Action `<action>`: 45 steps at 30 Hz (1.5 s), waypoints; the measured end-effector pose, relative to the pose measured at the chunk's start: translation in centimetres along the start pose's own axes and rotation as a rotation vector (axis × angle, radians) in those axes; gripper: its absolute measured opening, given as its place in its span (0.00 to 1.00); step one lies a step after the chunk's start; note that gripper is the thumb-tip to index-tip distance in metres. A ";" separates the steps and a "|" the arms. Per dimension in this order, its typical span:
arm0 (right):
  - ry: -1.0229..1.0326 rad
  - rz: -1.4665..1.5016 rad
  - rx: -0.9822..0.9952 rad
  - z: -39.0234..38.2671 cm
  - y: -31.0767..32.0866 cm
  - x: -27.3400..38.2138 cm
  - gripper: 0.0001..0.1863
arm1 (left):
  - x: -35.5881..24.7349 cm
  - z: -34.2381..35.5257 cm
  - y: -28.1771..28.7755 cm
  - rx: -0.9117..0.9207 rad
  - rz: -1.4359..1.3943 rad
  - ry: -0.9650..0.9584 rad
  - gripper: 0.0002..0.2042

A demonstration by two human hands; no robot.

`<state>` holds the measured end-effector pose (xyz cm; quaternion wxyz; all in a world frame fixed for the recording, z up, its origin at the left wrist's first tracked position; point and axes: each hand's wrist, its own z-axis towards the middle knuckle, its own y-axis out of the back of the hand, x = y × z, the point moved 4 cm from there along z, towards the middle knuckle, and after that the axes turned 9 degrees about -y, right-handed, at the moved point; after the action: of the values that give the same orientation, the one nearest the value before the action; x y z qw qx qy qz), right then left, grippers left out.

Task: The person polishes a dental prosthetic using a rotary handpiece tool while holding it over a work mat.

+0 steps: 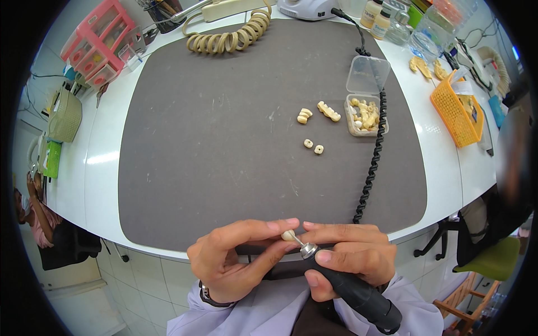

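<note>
Mat (pixel 224 168) edge: fingers (pixel 269 228) half-hide tooth piece (pixel 288 235), bur tip unclear.

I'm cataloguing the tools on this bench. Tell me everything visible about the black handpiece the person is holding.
The handpiece is a thick black cylinder with a matte, slightly textured body and a silver metal collar at its front, from which a thin bur juts out. It lies tilted, nose pointing up-left, rear toward the lower right. The right hand grips it; the bur tip meets a small cream tooth-shaped piece pinched in the left hand.
</note>
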<state>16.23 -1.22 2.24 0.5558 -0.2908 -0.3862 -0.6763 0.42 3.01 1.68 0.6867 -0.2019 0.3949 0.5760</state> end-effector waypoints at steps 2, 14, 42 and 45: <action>0.005 -0.005 -0.006 -0.1 -0.1 0.0 0.17 | 0.0 0.0 0.0 -0.001 0.000 0.002 0.20; -0.029 0.013 0.025 0.2 0.0 0.2 0.15 | 0.1 -0.1 0.0 -0.008 -0.012 0.002 0.20; 0.008 -0.013 0.046 0.2 0.0 0.3 0.17 | 0.0 -0.2 0.1 0.007 0.031 -0.070 0.21; 0.006 -0.001 0.039 0.2 0.0 0.2 0.16 | 0.0 -0.3 0.2 0.010 0.021 -0.067 0.21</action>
<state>16.16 -1.20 2.52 0.5620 -0.2777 -0.3979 -0.6699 0.12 2.86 1.58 0.6946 -0.1747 0.3767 0.5875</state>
